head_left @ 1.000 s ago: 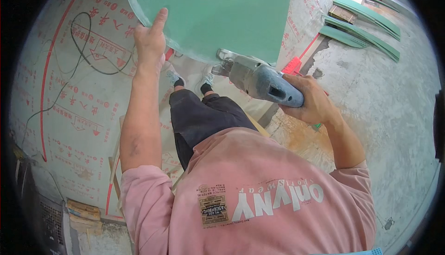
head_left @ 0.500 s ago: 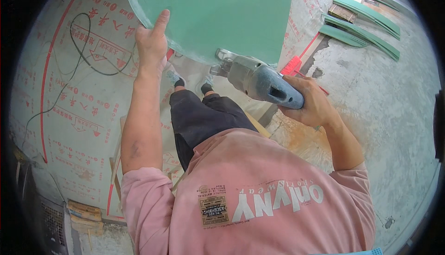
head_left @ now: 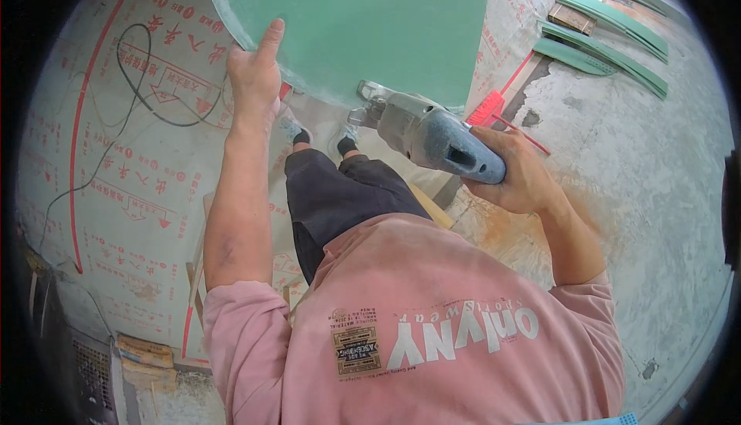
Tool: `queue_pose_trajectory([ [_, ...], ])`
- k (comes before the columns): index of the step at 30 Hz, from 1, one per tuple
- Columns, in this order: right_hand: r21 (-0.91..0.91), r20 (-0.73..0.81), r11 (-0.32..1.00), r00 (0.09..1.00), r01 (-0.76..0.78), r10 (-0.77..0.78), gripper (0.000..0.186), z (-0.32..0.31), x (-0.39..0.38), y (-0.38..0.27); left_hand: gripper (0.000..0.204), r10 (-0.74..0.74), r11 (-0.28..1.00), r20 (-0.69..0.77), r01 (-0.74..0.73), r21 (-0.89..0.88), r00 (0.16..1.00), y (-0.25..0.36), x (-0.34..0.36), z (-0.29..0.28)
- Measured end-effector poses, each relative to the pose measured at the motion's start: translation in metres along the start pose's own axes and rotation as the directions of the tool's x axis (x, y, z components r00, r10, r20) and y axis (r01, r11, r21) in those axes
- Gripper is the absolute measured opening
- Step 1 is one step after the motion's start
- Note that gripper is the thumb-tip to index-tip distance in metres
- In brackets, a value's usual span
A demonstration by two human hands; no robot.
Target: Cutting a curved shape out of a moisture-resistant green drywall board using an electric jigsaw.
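Observation:
My left hand (head_left: 255,77) grips the curved, dust-whitened edge of a large green board (head_left: 347,27), thumb lying on its face. My right hand (head_left: 519,172) is wrapped round the grip of a grey-blue handheld power tool (head_left: 424,133). The tool's metal head (head_left: 370,104) is at the board's lower edge, right of my left hand; exactly how the blade meets the board is too small to tell. My feet in light shoes (head_left: 347,141) show beneath the board, below which are my dark trousers and pink shirt.
Printed floor covering (head_left: 131,209) with a looped dark cable (head_left: 170,120) lies at left. Curved green strips (head_left: 610,58) and a wooden piece (head_left: 571,20) lie on bare concrete (head_left: 656,193) at right. A red object (head_left: 488,107) lies behind the tool; a dark grille (head_left: 89,371) is at lower left.
The board has shifted very slightly to the right, and my left hand has moved a little down and right with it. The tool stays at the edge, nearly in place.

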State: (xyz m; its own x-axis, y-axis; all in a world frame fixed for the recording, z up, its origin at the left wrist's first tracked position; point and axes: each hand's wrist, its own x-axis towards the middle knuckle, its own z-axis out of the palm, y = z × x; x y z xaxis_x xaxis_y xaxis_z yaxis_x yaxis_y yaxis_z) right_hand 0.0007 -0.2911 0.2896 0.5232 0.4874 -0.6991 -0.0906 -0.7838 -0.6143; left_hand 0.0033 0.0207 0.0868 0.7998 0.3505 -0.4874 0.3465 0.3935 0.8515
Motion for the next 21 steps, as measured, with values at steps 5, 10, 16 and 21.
queue_pose_trajectory([
  [5, 0.009, -0.005, 1.000, 1.000, 0.005, -0.005, 0.039, 0.0010, -0.0009, -0.0006, 0.049, -0.017, 1.000, -0.020, 0.018, 0.022, 1.000, -0.0003, -0.0014, 0.0021],
  [10, 0.022, -0.006, 1.000, 1.000, -0.011, 0.011, 0.036, 0.0019, -0.0010, -0.0024, 0.049, 0.006, 1.000, -0.019, -0.006, 0.015, 1.000, -0.0012, -0.0021, 0.0024],
  [16, -0.008, -0.045, 0.998, 0.997, 0.055, -0.055, 0.033, 0.0040, -0.0021, -0.0001, 0.051, 0.019, 1.000, -0.005, -0.019, 0.007, 1.000, -0.0016, -0.0056, 0.0049],
  [21, -0.020, -0.056, 0.999, 0.997, 0.050, -0.051, 0.032, 0.0046, -0.0045, 0.0002, 0.052, 0.034, 0.999, 0.009, -0.034, -0.007, 0.999, 0.0004, -0.0079, 0.0076],
])
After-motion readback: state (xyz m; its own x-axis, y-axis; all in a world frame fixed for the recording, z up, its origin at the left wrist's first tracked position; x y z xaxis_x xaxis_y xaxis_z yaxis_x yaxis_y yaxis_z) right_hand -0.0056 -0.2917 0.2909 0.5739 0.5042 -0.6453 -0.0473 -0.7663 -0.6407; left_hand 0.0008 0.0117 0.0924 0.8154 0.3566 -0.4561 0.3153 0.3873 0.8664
